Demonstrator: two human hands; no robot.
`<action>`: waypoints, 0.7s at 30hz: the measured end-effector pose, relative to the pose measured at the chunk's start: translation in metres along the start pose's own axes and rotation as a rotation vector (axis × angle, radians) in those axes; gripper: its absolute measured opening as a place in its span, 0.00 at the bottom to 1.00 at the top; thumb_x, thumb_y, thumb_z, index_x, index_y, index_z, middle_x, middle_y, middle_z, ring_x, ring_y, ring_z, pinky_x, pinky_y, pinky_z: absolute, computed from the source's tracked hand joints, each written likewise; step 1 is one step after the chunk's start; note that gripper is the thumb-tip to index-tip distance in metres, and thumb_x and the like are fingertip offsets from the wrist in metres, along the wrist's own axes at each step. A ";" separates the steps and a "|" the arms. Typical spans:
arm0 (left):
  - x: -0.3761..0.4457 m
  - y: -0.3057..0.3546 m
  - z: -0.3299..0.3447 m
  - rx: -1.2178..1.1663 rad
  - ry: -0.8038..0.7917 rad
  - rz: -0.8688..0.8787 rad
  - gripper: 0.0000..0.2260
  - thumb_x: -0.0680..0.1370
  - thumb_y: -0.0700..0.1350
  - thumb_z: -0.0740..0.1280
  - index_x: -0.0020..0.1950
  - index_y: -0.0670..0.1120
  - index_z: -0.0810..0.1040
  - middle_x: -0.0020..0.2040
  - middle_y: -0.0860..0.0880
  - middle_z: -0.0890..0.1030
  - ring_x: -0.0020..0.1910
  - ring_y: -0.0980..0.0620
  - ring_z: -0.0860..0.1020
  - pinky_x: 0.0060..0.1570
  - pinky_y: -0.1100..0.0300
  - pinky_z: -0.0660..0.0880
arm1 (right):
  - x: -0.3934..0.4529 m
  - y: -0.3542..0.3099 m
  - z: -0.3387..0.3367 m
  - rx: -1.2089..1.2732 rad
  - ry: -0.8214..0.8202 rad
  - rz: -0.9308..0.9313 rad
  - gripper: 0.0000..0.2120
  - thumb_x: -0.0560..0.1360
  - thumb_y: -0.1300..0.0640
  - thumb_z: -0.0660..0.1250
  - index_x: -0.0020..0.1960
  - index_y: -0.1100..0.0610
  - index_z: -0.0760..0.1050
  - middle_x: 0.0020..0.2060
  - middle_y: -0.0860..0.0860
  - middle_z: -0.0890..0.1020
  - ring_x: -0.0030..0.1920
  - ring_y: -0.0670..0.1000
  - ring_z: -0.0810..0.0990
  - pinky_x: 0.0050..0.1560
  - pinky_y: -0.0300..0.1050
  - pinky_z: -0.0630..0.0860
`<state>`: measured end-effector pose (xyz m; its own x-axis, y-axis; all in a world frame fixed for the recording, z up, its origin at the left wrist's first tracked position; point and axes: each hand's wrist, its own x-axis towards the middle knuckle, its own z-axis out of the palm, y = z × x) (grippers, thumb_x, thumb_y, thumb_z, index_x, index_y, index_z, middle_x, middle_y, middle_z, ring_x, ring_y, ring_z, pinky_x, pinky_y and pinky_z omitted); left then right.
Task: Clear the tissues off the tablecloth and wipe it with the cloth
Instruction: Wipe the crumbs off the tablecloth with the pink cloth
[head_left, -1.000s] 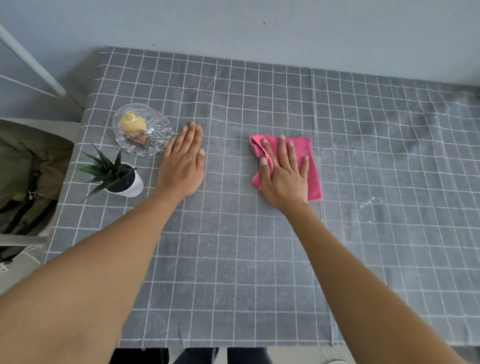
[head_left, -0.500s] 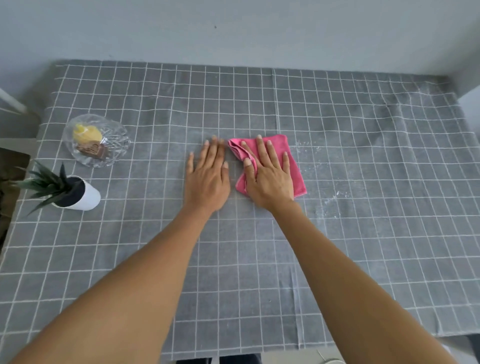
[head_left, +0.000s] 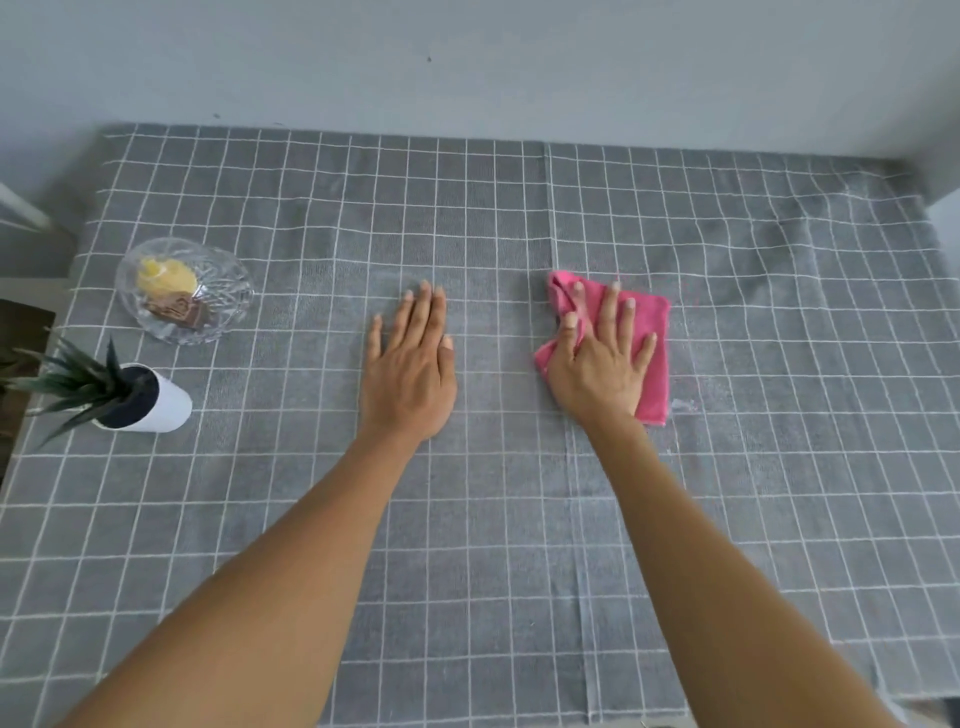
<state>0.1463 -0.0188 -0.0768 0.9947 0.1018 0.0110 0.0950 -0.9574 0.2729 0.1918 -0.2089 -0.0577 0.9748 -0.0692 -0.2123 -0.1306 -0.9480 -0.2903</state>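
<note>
A grey tablecloth (head_left: 493, 519) with a white grid covers the table. A folded pink cloth (head_left: 652, 332) lies on it right of centre. My right hand (head_left: 597, 364) presses flat on the pink cloth with straight, spread fingers. My left hand (head_left: 410, 364) rests flat on the bare tablecloth to the left of the cloth, fingers straight and together, holding nothing. A few pale specks (head_left: 680, 405) show on the tablecloth just right of the cloth. No tissues are in view.
A cut-glass dish (head_left: 184, 291) with a yellow item and a brown item sits at the left. A small spiky plant in a white pot (head_left: 140, 400) stands near the left edge. A pale wall runs behind the table.
My right hand has slid the pink cloth to the right, away from my left hand. The gap between the two hands has widened. The view has shifted slightly.
</note>
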 end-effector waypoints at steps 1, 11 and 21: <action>0.001 0.000 0.000 0.002 0.005 -0.002 0.24 0.83 0.50 0.43 0.78 0.49 0.45 0.79 0.52 0.46 0.77 0.55 0.44 0.76 0.47 0.43 | -0.011 -0.009 0.007 -0.011 -0.003 -0.059 0.25 0.79 0.40 0.33 0.76 0.39 0.35 0.77 0.48 0.37 0.77 0.51 0.35 0.71 0.57 0.30; 0.000 -0.001 -0.002 -0.027 -0.015 0.010 0.23 0.83 0.49 0.43 0.78 0.49 0.44 0.79 0.52 0.45 0.77 0.56 0.42 0.76 0.50 0.39 | -0.002 0.020 -0.001 -0.008 0.040 -0.167 0.21 0.80 0.40 0.34 0.66 0.33 0.24 0.77 0.43 0.42 0.77 0.47 0.39 0.74 0.55 0.33; -0.002 0.001 -0.002 0.006 -0.004 -0.001 0.24 0.82 0.49 0.42 0.78 0.49 0.43 0.79 0.52 0.44 0.77 0.55 0.42 0.76 0.48 0.41 | 0.014 0.027 -0.009 0.018 0.025 0.025 0.25 0.80 0.41 0.33 0.76 0.41 0.37 0.78 0.47 0.41 0.77 0.50 0.37 0.74 0.59 0.33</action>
<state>0.1446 -0.0192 -0.0749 0.9948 0.1018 0.0070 0.0962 -0.9589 0.2671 0.2031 -0.2385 -0.0599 0.9752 -0.1010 -0.1968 -0.1582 -0.9402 -0.3016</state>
